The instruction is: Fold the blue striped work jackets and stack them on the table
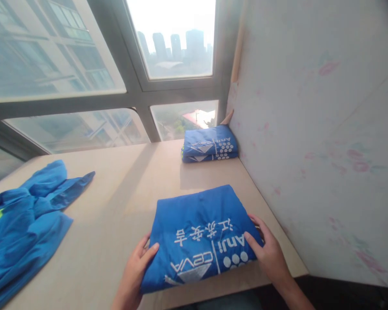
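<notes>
A folded blue garment (194,215) with white lettering, which reads upside down from here, lies at the near edge of the wooden surface. My left hand (139,262) grips its left side, thumb on top and fingers curled around the edge. On the opposite side my right hand (267,247) holds the right edge the same way, its thumb on the cloth near the printed logo. The fingertips under the fabric are hidden. Farther back sits a second folded blue garment (202,144) with the same logo.
A loose, crumpled blue garment (35,215) with a yellow-green patch lies at the left on the pale wooden surface (110,228). A flower-patterned wall (313,129) bounds the right side. Grey-framed windows (136,92) stand along the back.
</notes>
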Motion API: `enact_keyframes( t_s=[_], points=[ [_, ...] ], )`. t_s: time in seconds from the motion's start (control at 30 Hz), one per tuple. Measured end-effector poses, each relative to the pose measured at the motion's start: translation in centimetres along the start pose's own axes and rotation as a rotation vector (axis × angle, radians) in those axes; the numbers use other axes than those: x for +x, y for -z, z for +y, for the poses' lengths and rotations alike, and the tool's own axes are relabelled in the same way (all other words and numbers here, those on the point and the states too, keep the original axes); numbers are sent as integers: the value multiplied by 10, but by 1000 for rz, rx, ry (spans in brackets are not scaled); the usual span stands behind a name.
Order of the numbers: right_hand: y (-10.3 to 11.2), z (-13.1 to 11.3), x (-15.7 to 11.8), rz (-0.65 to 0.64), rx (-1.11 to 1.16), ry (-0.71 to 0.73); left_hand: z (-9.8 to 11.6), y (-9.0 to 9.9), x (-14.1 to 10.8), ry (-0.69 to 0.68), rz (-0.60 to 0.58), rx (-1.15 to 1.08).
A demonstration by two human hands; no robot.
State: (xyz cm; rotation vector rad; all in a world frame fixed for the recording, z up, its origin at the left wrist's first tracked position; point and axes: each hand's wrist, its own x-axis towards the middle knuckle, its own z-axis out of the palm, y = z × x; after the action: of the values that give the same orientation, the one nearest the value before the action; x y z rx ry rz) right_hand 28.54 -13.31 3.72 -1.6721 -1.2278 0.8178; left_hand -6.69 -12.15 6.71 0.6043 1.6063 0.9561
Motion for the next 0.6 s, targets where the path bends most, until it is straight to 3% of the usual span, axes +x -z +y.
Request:
enact_keyframes(
  t_s=[0.1, 0.27, 0.37, 0.47, 0.53, 0.6],
  points=[
    [8, -41, 39, 48, -15, 119, 46, -17, 13, -107, -64, 60],
    [28, -109, 131, 194, -31, 410, 150, -44, 45, -495, -72, 83],
    [36, -139, 213, 256, -72, 622, 224, -69, 86, -713, -205, 31],
    [38, -154, 298, 297, -164, 692, 282, -101, 144, -742, -328, 90],
    [33, -151, 336, 331, -256, 635, 294, -120, 183, -668, -334, 156],
    [23, -133, 346, 367, -335, 574, 277, -131, 213, -565, -286, 248]
  ],
)
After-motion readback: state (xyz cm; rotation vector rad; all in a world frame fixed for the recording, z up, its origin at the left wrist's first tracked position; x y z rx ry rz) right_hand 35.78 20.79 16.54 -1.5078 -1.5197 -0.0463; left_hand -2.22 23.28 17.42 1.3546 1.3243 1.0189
